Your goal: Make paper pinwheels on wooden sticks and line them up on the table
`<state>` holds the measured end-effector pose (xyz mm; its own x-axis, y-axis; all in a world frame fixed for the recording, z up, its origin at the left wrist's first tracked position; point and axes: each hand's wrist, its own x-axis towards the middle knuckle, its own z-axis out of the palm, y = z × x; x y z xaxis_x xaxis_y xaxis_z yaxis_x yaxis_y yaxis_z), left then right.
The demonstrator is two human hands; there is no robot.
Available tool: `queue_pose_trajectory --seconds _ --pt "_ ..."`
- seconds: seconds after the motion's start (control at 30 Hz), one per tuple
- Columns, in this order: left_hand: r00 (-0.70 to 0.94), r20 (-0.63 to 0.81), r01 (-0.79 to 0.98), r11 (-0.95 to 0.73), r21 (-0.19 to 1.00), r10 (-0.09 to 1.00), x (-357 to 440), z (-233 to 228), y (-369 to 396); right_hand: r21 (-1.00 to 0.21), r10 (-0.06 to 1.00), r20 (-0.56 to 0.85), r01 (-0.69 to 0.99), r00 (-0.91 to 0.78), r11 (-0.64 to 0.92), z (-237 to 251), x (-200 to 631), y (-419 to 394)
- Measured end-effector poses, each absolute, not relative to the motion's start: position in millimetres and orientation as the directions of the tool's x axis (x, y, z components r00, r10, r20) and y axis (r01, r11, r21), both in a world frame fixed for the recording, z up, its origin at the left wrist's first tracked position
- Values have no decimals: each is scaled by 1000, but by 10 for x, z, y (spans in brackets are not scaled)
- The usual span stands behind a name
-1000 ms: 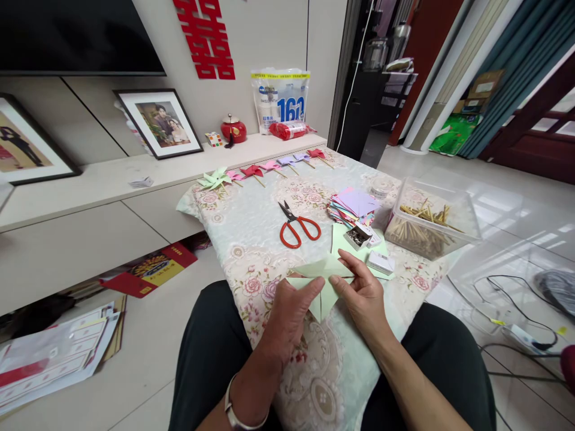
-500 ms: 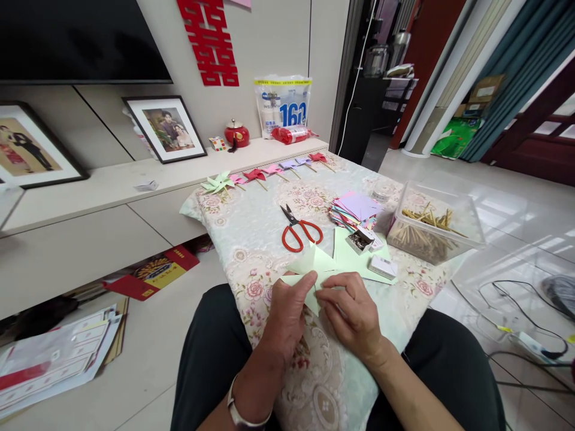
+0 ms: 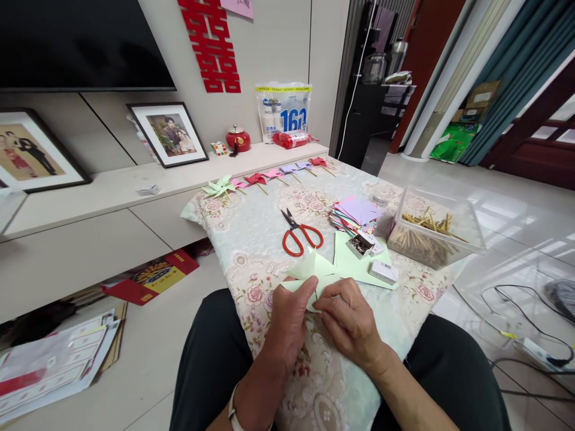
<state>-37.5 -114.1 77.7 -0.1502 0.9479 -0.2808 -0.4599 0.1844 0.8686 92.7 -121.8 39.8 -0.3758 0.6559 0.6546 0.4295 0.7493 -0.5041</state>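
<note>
Between my hands is a light green paper [image 3: 311,266] with cut, bent-up flaps, held above the flowered tablecloth. My left hand [image 3: 291,308] grips its left side, thumb on top. At the near right part, my right hand [image 3: 348,317] pinches the paper with thumb and forefinger; anything small in that pinch is hidden. Just beyond lie scissors [image 3: 294,233] with orange handles, blades apart. On a flat green sheet [image 3: 354,269] rest an opened small box of metal pins [image 3: 360,245] and a closed white box [image 3: 383,272].
Finished paper pinwheels [image 3: 256,179] on sticks line the table's far edge. A stack of coloured paper [image 3: 359,209] sits beside a clear plastic bin [image 3: 438,254] holding many thin sticks. Behind stands a low cabinet [image 3: 166,173] with framed photos and a red jar [image 3: 238,141].
My right hand has shifted slightly left and its fingers have drawn closer to the left thumb. The green paper has tilted a little. The camera view has moved slightly.
</note>
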Motion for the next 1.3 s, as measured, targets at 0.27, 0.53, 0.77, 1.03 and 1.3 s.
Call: queue_pose_trajectory --seconds 0.27,0.53,0.77,1.03,1.3 --pt "-110 -247 -347 196 917 963 -429 637 -1228 -633 721 625 345 -301 693 424 938 -1192" --pt "-133 -216 -237 180 955 967 -482 483 -1290 -768 822 510 297 -255 568 415 962 -1170" --pt "-117 -208 -272 170 947 971 -452 475 -1289 -809 839 471 245 -273 534 410 973 -1173" --pt "-161 -207 -367 136 920 965 -397 489 -1282 -844 853 441 195 -279 499 419 978 -1160" --pt "-158 -233 -274 184 944 960 -421 499 -1327 -862 882 414 215 -224 459 414 975 -1154"
